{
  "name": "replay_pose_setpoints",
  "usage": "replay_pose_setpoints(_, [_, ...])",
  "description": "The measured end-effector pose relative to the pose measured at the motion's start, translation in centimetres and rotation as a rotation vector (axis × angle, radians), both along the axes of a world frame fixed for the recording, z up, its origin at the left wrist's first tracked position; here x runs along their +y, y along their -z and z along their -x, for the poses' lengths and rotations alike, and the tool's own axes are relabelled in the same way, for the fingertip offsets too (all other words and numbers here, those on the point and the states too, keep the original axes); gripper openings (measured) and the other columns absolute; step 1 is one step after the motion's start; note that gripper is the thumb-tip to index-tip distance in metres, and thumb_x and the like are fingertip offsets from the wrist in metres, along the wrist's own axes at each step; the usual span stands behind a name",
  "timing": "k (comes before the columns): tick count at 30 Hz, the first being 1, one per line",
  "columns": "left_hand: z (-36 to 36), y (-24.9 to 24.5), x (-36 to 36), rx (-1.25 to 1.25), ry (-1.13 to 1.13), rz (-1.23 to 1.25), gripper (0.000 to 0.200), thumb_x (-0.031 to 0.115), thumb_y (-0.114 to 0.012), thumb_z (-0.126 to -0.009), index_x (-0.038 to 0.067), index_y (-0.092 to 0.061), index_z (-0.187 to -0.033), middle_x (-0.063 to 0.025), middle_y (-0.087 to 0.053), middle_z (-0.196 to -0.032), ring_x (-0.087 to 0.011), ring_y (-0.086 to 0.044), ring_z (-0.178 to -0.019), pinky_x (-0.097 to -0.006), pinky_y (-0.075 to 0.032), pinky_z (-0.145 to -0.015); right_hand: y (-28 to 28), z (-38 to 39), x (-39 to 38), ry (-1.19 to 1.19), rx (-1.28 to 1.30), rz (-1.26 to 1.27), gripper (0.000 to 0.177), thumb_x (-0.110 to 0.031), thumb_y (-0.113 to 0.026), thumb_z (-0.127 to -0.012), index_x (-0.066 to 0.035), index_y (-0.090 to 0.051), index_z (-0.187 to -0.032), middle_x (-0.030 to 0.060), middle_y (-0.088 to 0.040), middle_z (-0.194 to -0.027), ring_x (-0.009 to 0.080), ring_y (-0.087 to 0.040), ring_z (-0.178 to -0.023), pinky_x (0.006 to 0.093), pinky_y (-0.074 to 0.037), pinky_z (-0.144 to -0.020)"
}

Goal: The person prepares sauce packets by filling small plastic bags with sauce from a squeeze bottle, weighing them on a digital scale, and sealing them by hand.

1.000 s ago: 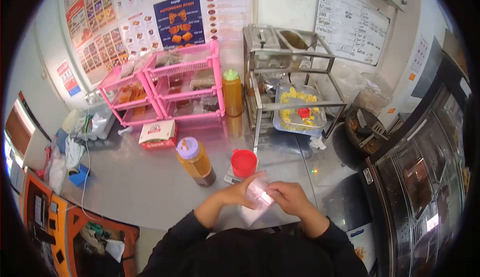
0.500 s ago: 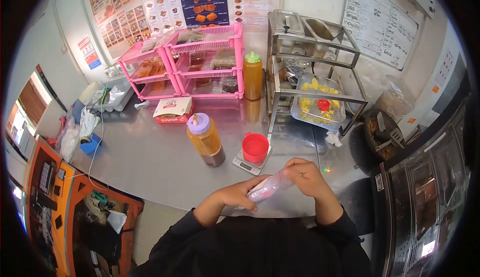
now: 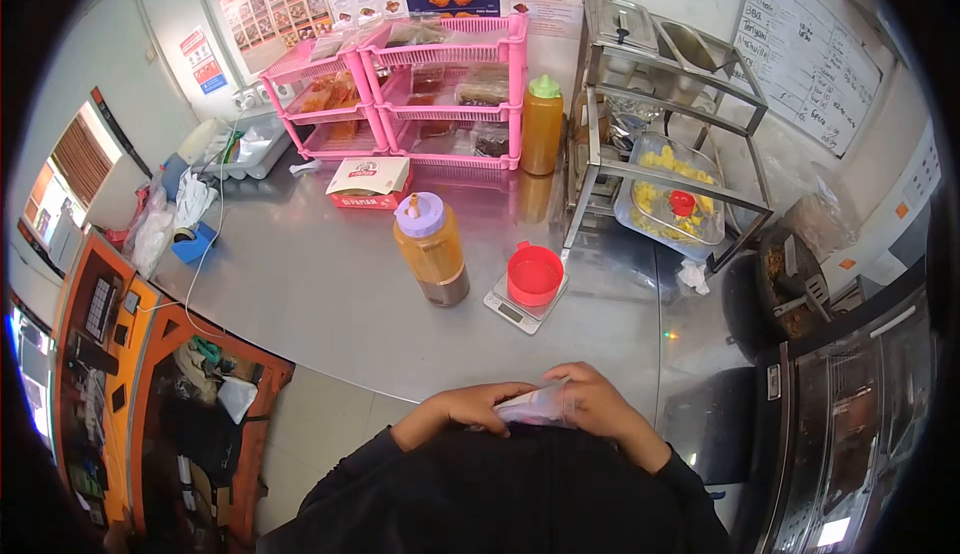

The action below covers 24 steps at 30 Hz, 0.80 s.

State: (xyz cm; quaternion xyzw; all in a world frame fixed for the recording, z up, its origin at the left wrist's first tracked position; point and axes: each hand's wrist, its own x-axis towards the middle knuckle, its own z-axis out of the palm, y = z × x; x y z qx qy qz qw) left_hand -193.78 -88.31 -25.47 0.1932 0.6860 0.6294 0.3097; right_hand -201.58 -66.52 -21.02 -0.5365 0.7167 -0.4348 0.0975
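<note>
A clear plastic bag (image 3: 535,408) is held between both hands at the front edge of the steel table, close to the body. My left hand (image 3: 482,406) is closed round its left end. The fingers of my right hand (image 3: 592,400) grip its right end. What lies inside the bag is too blurred to tell. Beyond the hands, a red cup (image 3: 535,276) stands on a small digital scale (image 3: 524,318). Left of the scale is a squeeze bottle (image 3: 432,254) with a purple lid and brown-orange contents.
Pink shelves (image 3: 440,112) with packets stand at the back, behind a red and white box (image 3: 370,184). A green-capped bottle (image 3: 541,132) stands beside them. The metal rack (image 3: 680,181) at the right holds a tray of yellow pieces (image 3: 655,222). A pan (image 3: 785,284) is further right.
Both hands have drawn the bag lower and nearer to the body. The view has shifted, so the table items appear higher and further right.
</note>
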Motion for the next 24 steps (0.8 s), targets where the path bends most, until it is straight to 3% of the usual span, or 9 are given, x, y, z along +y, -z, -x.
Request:
replay_pose_setpoints(3, [0.1, -1.3, -0.4, 0.072, -0.019, 0.045, 0.081, 0.017, -0.067, -0.068, 0.002, -0.023, -0.134, -0.0128, -0.037, -0.129, -0.0206, -0.035, -0.119, -0.0308, -0.028, -0.099, 0.5, 0.3, 0.2, 0.131, -0.234, -0.064, 0.015, -0.008, -0.066, -0.059, -0.004, -0.054, -0.067, 0.0096, -0.057, -0.076, 0.0261, -0.056, -0.069, 0.0336, -0.045, -0.061])
replay_pose_setpoints(6, [0.6, -0.9, -1.3, -0.031, -0.147, -0.090, 0.082, 0.025, -0.068, -0.071, 0.001, -0.023, -0.134, -0.0131, -0.033, -0.133, -0.0217, -0.032, -0.122, -0.0335, -0.028, -0.099, -0.5, 0.7, 0.6, 0.232, -0.059, -0.039, 0.019, -0.007, -0.067, -0.060, -0.004, -0.048, -0.059, 0.0092, -0.050, -0.059, 0.0225, -0.051, -0.054, 0.0314, -0.040, -0.050])
replay_pose_setpoints(7, [1.1, -1.3, -1.5, -0.022, -0.284, -0.040, 0.081, 0.032, -0.067, -0.072, 0.000, -0.025, -0.132, -0.0160, -0.034, -0.132, -0.0264, -0.034, -0.121, -0.0378, -0.028, -0.099, -0.4, 1.1, 1.2, 0.316, -0.091, -0.030, 0.020, -0.008, -0.067, -0.061, -0.003, -0.047, -0.058, 0.0091, -0.049, -0.058, 0.0215, -0.050, -0.054, 0.0311, -0.040, -0.049])
replay_pose_setpoints(10, [3.8, 0.8, -1.8, 0.490, -0.740, 0.659, 0.079, 0.039, -0.065, -0.072, -0.002, -0.029, -0.130, -0.0188, -0.035, -0.130, -0.0341, -0.032, -0.121, -0.0417, -0.027, -0.099, 0.2, 3.2, 3.9, 0.607, -0.201, 0.063, 0.025, -0.011, -0.067, -0.066, -0.002, -0.046, -0.055, 0.0081, -0.047, -0.056, 0.0191, -0.046, -0.052, 0.0303, -0.038, -0.049])
replay_pose_setpoints(11, [4.3, 1.5, -1.8, 0.530, -0.779, 0.782, 0.080, 0.042, -0.064, -0.072, -0.002, -0.030, -0.129, -0.0191, -0.036, -0.129, -0.0357, -0.031, -0.121, -0.0428, -0.026, -0.099, 0.9, 4.1, 4.8, 0.729, -0.256, 0.139, 0.026, -0.013, -0.066, -0.068, -0.001, -0.047, -0.055, 0.0075, -0.046, -0.055, 0.0187, -0.045, -0.051, 0.0302, -0.038, -0.049])
replay_pose_setpoints(13, [5.2, 2.3, -1.7, 0.612, -0.847, 1.034, 0.081, 0.047, -0.062, -0.071, -0.002, -0.032, -0.127, -0.0196, -0.037, -0.126, -0.0389, -0.029, -0.120, -0.0450, -0.025, -0.099, 2.5, 6.2, 6.9, 0.938, -0.233, 0.081, 0.019, -0.012, -0.064, -0.070, 0.000, -0.050, -0.066, 0.0104, -0.052, -0.068, 0.0210, -0.049, -0.064, 0.0305, -0.040, -0.058])
replay_pose_setpoints(19, [5.2, 2.9, 0.2, 0.662, -0.807, 1.161, 0.085, 0.056, -0.058, -0.068, -0.004, -0.036, -0.124, -0.0171, -0.041, -0.122, -0.0352, -0.028, -0.120, -0.0483, -0.024, -0.097, 2.7, 8.4, 13.3, 1.172, 0.341, 0.027, 0.020, -0.011, -0.057, -0.078, 0.002, -0.046, -0.089, 0.0169, -0.046, -0.099, 0.0252, -0.043, -0.094, 0.0312, -0.037, -0.078])
replay_pose_setpoints(22, [4.7, 2.5, 1.7, 0.658, -0.796, 1.195, 0.083, 0.057, -0.057, -0.068, -0.003, -0.040, -0.122, -0.0164, -0.042, -0.121, -0.0341, -0.028, -0.121, -0.0483, -0.025, -0.097, 2.2, 8.6, 14.8, 1.387, 0.404, 0.279, 0.013, -0.009, -0.054, -0.080, 0.000, -0.047, -0.086, 0.0124, -0.048, -0.088, 0.0209, -0.047, -0.082, 0.0303, -0.040, -0.071])
replay_pose_setpoints(24, [4.9, 2.4, 1.8, 0.659, -0.766, 1.240, 0.082, 0.058, -0.057, -0.068, -0.002, -0.041, -0.121, -0.0163, -0.043, -0.120, -0.0334, -0.030, -0.120, -0.0488, -0.025, -0.096, 0.4, 7.8, 14.1, 1.437, 0.160, 0.394, 0.011, -0.010, -0.053, -0.082, -0.002, -0.046, -0.082, 0.0079, -0.048, -0.079, 0.0170, -0.047, -0.071, 0.0289, -0.042, -0.065])
